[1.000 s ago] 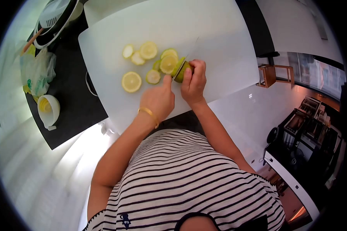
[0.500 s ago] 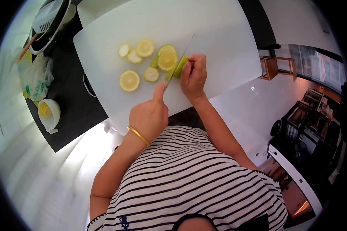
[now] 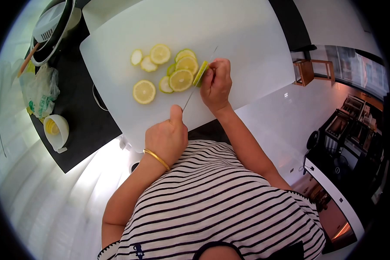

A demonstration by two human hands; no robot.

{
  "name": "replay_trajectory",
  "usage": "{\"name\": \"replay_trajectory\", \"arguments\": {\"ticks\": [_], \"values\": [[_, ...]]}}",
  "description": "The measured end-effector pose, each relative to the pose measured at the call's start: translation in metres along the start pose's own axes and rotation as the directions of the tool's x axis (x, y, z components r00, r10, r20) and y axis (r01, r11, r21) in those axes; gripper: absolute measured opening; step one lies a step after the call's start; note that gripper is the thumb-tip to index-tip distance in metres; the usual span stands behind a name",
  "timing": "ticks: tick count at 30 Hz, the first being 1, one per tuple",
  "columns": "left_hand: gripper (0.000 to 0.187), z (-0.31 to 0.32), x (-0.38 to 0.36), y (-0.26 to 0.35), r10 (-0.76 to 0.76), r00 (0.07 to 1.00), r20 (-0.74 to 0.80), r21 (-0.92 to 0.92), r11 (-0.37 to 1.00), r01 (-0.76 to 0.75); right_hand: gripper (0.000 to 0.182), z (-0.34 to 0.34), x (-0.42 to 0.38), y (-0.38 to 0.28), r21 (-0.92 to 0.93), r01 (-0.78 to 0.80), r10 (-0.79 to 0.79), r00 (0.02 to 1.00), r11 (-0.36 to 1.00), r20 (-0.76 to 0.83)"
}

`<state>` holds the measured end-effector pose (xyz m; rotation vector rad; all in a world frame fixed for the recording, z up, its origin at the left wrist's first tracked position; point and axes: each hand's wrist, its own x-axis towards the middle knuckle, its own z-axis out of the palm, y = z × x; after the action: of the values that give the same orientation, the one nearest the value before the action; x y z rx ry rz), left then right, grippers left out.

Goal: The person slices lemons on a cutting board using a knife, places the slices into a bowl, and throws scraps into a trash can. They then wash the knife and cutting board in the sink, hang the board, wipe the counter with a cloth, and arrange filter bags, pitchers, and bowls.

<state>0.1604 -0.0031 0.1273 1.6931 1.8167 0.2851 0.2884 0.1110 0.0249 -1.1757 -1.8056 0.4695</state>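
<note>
My left hand (image 3: 167, 134), with a gold bangle at the wrist, grips a knife (image 3: 189, 99) whose thin blade slants up and right over a white cutting board (image 3: 247, 39). My right hand (image 3: 216, 86) holds the remaining piece of a green-skinned lemon (image 3: 201, 73), fingers closed round its right side. The blade lies against the lemon's left side, and its handle is hidden in my left fist. Left of the blade, a fresh lemon slice (image 3: 181, 80) rests over other overlapping slices. A separate round slice (image 3: 144, 92) and several more lie farther left.
On the dark counter (image 3: 84, 138) at left stand a white cup (image 3: 56, 130) with something yellow inside and a crumpled plastic bag (image 3: 41, 89). Behind them is a pot with a white-slotted item (image 3: 52, 24). A wooden chair (image 3: 305, 73) stands off to the right.
A slice has come away from the lemon and now lies on the pile left of the blade. My left hand has drawn the knife slightly back. My right hand stays nearly in place.
</note>
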Motion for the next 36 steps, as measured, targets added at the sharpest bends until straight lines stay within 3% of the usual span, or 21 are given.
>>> {"name": "replay_trajectory", "arguments": {"ticks": [15,18,23,25,26,28,31,33,36], "values": [[0.026,0.023,0.035,0.002,-0.073,0.997,0.032,-0.008,0.997,0.073,0.006,-0.003,0.000,-0.004,-0.024,-0.011,0.012,0.998,1.000,0.060],[0.025,0.041,0.072,-0.002,-0.088,0.996,0.017,-0.020,0.996,0.088,0.009,-0.001,-0.002,-0.002,-0.076,0.025,-0.023,1.000,0.997,0.020],[0.024,0.049,0.075,-0.011,-0.077,0.997,-0.002,-0.013,0.997,0.077,0.008,0.001,0.001,0.002,0.018,0.029,-0.027,0.997,0.999,-0.077],[0.032,0.052,0.067,-0.018,0.018,0.993,-0.118,-0.072,0.997,-0.026,0.008,0.000,0.000,0.001,0.026,0.003,-0.002,0.998,1.000,-0.065],[0.032,0.047,0.062,-0.015,0.021,0.993,-0.118,-0.068,0.997,-0.030,0.008,0.001,0.000,0.001,0.031,-0.027,0.028,0.998,0.999,-0.053],[0.058,0.039,0.045,-0.009,-0.024,0.998,-0.065,-0.059,0.998,0.021,0.008,-0.002,0.001,0.002,0.009,-0.015,0.015,0.998,1.000,-0.056],[0.070,0.032,0.038,-0.008,-0.060,0.997,-0.047,-0.136,0.989,0.054,0.007,-0.003,0.001,-0.001,0.036,-0.019,0.020,0.999,0.999,-0.026],[0.071,0.024,0.035,-0.006,-0.070,0.997,-0.028,-0.147,0.987,0.065,0.008,-0.005,-0.001,-0.001,0.064,-0.059,0.059,0.998,0.996,0.006],[0.071,0.021,0.031,-0.013,-0.052,0.998,-0.044,-0.151,0.988,0.044,0.012,-0.004,0.002,0.001,0.047,0.045,-0.044,0.998,0.998,-0.036]]}}
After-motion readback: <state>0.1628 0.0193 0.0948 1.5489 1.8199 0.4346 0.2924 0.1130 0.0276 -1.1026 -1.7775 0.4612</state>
